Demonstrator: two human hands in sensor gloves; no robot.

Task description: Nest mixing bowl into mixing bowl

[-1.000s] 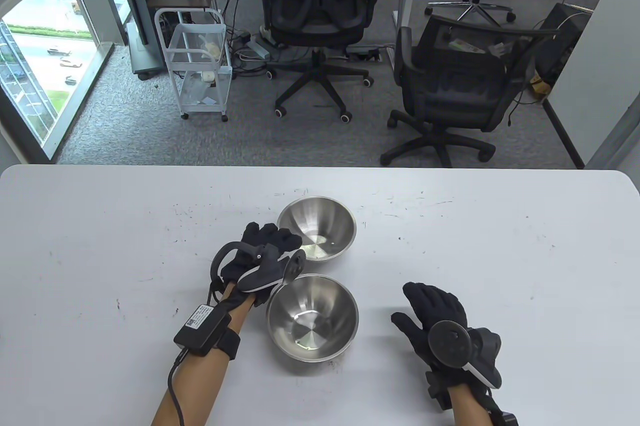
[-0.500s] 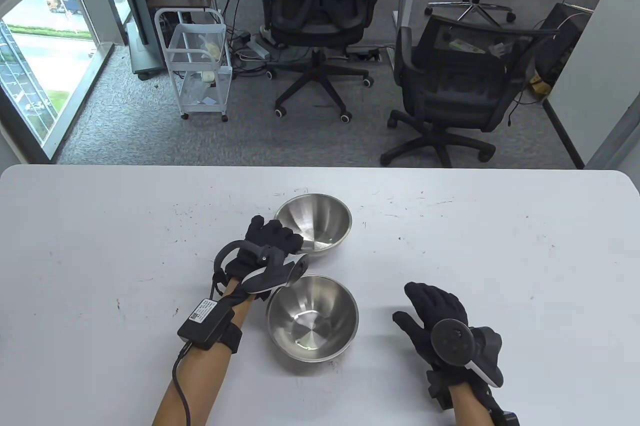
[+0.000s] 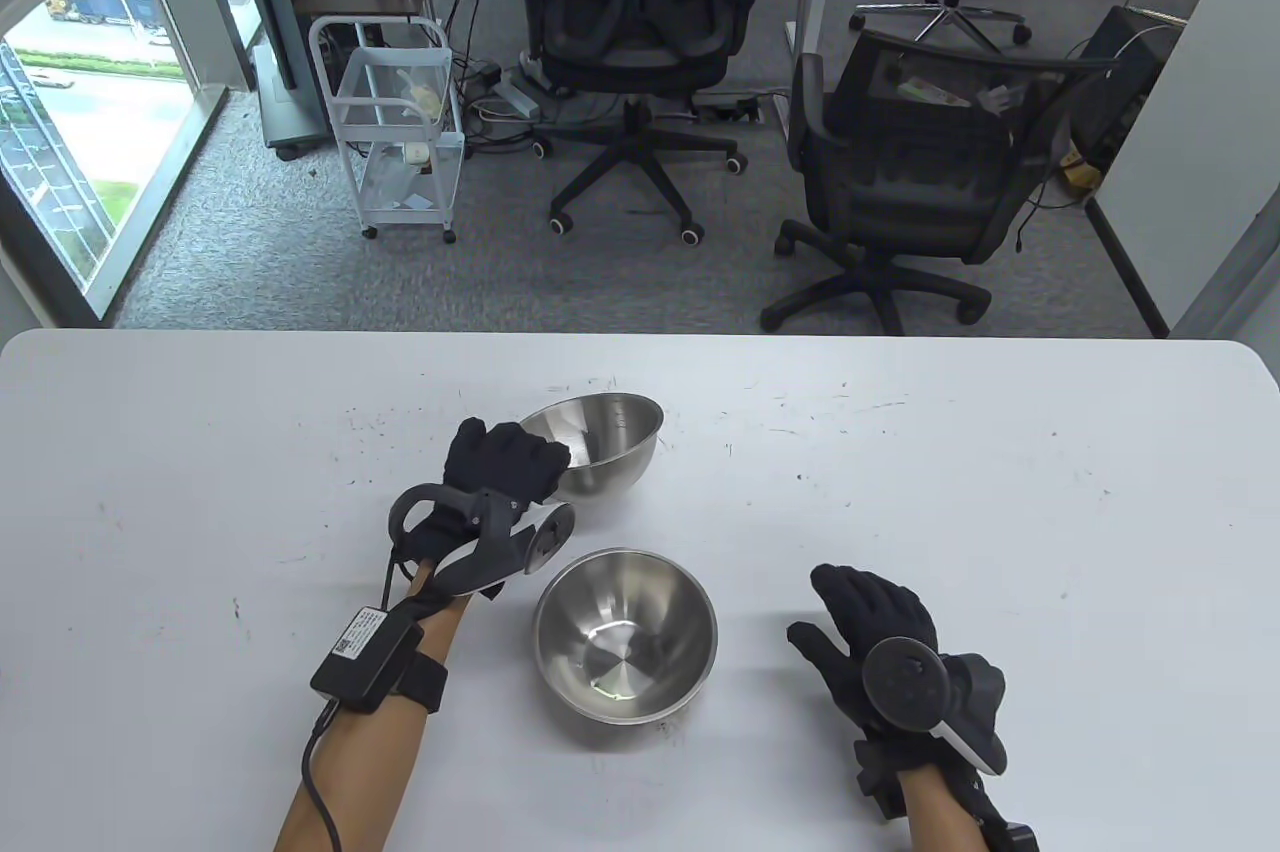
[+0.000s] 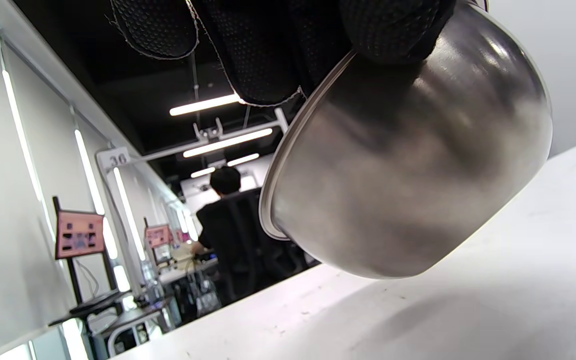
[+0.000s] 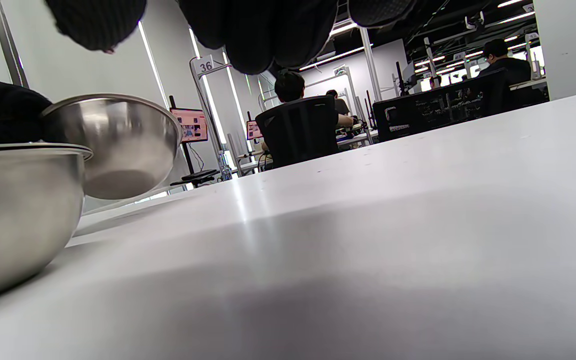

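Note:
Two steel mixing bowls are on the white table point(image 3: 1000, 512). My left hand point(image 3: 505, 462) grips the rim of the far bowl point(image 3: 610, 447) and holds it tilted, lifted off the table. The left wrist view shows the same bowl point(image 4: 408, 170) under my gloved fingers point(image 4: 268, 50), clear of the tabletop. The near bowl point(image 3: 625, 637) stands upright on the table, empty. It also shows in the right wrist view point(image 5: 18, 210), with the lifted bowl point(image 5: 118, 145) behind it. My right hand point(image 3: 870, 632) rests open and flat on the table, to the right of the near bowl.
Office chairs point(image 3: 900, 182) and a white cart point(image 3: 400, 132) stand on the floor beyond the table's far edge. The table's surface bears only scuff marks apart from the bowls and hands.
My left hand has taken the far bowl by its rim, tipped it and lifted it up and to the left. The near bowl and my right hand have not moved.

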